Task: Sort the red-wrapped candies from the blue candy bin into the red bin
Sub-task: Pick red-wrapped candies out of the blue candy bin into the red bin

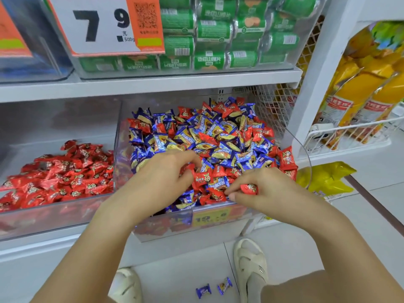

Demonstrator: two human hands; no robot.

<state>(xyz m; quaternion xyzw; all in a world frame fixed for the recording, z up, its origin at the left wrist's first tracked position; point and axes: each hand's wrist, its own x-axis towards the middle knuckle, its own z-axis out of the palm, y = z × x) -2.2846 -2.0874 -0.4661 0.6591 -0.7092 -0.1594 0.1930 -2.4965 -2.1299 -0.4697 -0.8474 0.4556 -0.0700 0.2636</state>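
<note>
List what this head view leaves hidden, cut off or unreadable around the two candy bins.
- Left hand: its fingertips curl out of sight, so its grip is unclear.
- Mixed bin: lower candy layers are buried, so the remaining red count is unknown.
- Red bin: its left end is cut off by the frame edge.
- Yellow price label: its digits are blurred.

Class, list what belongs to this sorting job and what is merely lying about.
Job: left hand, right hand, mixed candy bin, red bin, held red candy.
Lying about: green packets, price sign, floor candies, yellow bag.
</note>
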